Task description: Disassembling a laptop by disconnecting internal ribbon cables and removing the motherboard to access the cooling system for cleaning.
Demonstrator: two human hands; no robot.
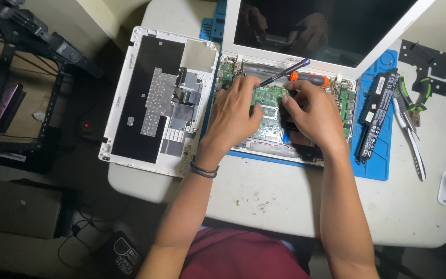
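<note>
An opened white laptop (331,54) lies on a blue work mat (372,165), its green circuit board (269,111) bared. My left hand (233,111) rests on the board and holds a thin dark pen-like tool (285,73) that points up to the right. My right hand (313,113) is bent over the board beside it, fingertips pressed down on a part I cannot make out. An orange-handled screwdriver (311,78) lies just above my hands by the hinge. The dark screen reflects both hands.
The laptop's removed white bottom cover (156,98) lies inside-up at the left of the white table (285,206). A long black battery (375,116), green-handled pliers (411,98), tweezers (414,147) and a black bracket (432,64) lie at the right. Dark gear sits on the floor at left.
</note>
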